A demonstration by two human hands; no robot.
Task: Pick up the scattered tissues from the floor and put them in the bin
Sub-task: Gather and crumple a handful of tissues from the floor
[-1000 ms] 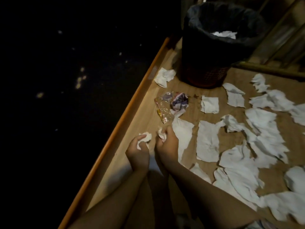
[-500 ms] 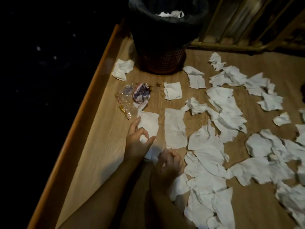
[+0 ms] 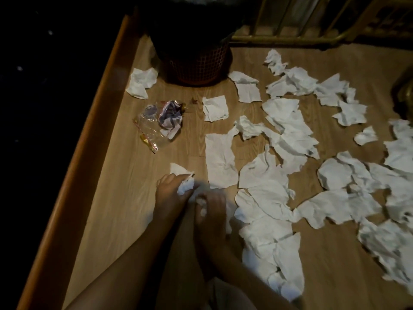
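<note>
Several white tissues lie scattered over the wooden floor, with a flat one just beyond my hands. My left hand is closed on a crumpled tissue low on the floor, a corner of it sticking out past the fingers. Right beside it, my right hand is curled around a small wad of tissue. The bin, a reddish lattice basket with a black liner, stands at the top centre; its rim is out of frame.
A crumpled clear plastic wrapper and a purple foil wrapper lie left of the tissues. A raised wooden edge borders the floor on the left, with darkness beyond. A wooden railing runs behind the bin.
My left hand has closed on the tissue it was reaching over and bunched it up. The view has tipped down, so the bin's top has left the frame.
</note>
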